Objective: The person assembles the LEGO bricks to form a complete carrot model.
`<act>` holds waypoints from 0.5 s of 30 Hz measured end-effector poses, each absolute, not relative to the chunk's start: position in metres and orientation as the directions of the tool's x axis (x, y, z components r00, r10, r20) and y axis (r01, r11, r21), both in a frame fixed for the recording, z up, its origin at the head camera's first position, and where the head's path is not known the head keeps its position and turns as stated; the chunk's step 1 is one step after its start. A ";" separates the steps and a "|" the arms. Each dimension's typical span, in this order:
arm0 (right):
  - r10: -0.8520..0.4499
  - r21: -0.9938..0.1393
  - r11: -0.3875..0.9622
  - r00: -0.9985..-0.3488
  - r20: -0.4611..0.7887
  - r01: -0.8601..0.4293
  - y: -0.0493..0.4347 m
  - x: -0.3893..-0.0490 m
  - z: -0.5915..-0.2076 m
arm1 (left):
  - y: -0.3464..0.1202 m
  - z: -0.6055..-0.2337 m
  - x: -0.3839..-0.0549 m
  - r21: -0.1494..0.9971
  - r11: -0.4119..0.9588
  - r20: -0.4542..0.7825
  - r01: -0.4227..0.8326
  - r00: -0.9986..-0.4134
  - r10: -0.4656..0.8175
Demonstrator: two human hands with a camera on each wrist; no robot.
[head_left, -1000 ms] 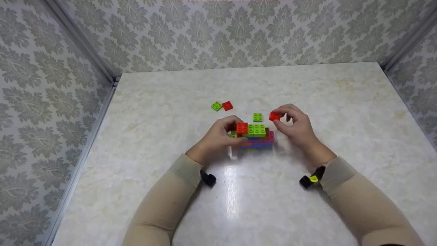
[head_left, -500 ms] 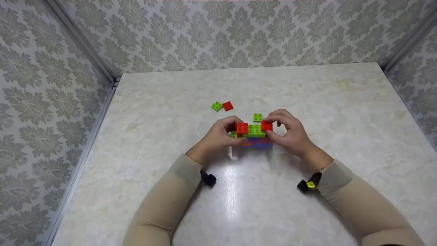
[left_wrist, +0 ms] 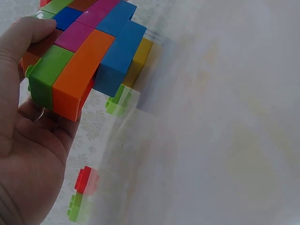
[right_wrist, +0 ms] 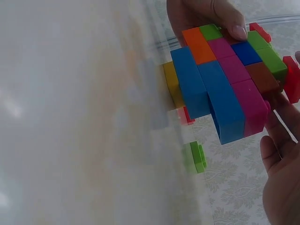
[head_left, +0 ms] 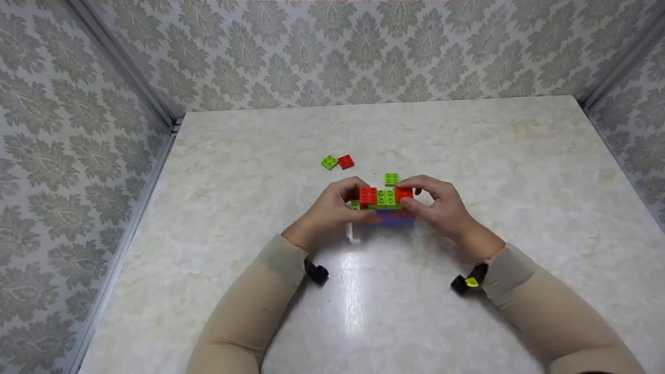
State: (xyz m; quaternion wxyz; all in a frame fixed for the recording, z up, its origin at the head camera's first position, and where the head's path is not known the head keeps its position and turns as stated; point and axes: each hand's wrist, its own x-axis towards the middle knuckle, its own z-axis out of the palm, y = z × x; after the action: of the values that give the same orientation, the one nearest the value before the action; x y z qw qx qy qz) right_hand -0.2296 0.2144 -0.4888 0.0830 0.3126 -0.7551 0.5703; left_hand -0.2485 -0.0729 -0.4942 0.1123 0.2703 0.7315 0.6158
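A stack of toy building bricks (head_left: 395, 222) in several colours stands on the table. My left hand (head_left: 331, 209) grips its left end, the thumb lying on the near face by the blue brick (left_wrist: 67, 18). My right hand (head_left: 441, 205) pinches a red brick (head_left: 403, 195) between thumb and fingers, over the right end of the top green bricks (head_left: 385, 197). Whether this red brick (right_wrist: 292, 80) is fully seated I cannot tell. Another red brick (head_left: 368, 196) sits on the left end of the top row. My fingers hide parts of the stack's sides.
A loose green brick (head_left: 391, 179) lies just behind the stack. Farther back to the left, a green brick (head_left: 329, 162) and a red brick (head_left: 346, 161) lie side by side on the pale table (head_left: 249, 156). Patterned wall panels (head_left: 337, 52) enclose the table's back and sides.
My right hand has moved left and toward me with the red brick, from beside the stack onto the top row's right end. My left hand has kept its grip, nearly still.
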 end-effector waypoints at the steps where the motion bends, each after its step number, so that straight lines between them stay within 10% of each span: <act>1: -0.375 -0.810 0.155 -0.792 0.482 -0.566 0.214 -0.229 -0.489 | -0.073 -0.494 -0.248 0.962 0.093 0.169 0.256 -0.828 0.535; 15: -0.381 -0.795 0.132 -0.770 0.511 -0.592 0.210 -0.229 -0.491 | -0.072 -0.492 -0.247 0.963 0.110 0.153 0.247 -0.834 0.530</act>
State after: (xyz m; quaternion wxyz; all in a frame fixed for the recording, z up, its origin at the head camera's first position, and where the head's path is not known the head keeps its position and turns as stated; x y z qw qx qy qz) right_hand -0.2294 0.2101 -0.4909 0.0922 0.3260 -0.7465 0.5727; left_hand -0.2473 -0.0722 -0.4924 0.1154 0.2638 0.7360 0.6127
